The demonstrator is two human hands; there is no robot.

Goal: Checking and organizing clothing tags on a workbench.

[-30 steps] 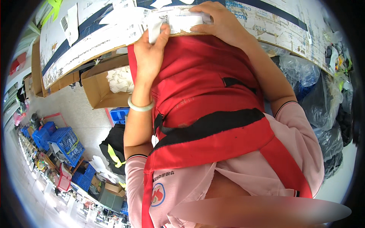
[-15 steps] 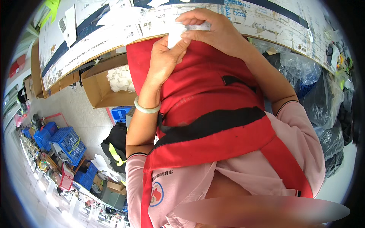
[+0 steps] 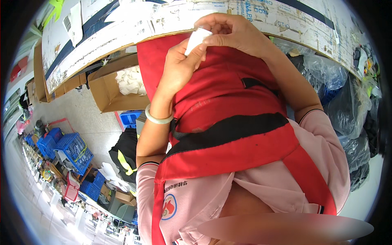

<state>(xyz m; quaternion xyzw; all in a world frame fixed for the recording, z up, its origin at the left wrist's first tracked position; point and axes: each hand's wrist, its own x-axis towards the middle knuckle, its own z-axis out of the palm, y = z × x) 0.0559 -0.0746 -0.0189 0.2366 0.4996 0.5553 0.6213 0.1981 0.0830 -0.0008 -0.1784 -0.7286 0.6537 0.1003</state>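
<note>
Upper centre of frame: small white slip [image 3: 198, 41], held up at the near edge of the desk [image 3: 294, 24], against the red apron [image 3: 232, 81]. Paper or cloth, cannot tell. Tilted, top leaning to frame right.

Left hand [image 3: 179, 67]: grip pinching the slip's lower end, thumb on the side facing the camera. Right hand [image 3: 239, 36]: grip pinching near the upper end, thumb along the right edge, other fingers curled; some fingertips hidden.

Handling, my judgement: piece looks thin and limp, so a light pinch from both thumbs should do; squeezing hard may crease it. Left grip best as the steady anchor, right doing the fine work at the top. Even tension between the two; pulling unevenly could skew it or tear it, if paper. Thumbs near the edges leave the face readable to the eye.

Around: loose white sheet [image 3: 130, 11] and a narrow strip [image 3: 74, 24] on the desk, upper left; cardboard box [image 3: 108, 100] of white scraps [image 3: 130, 81], left. A dropped slip would be easily lost among those.
</note>
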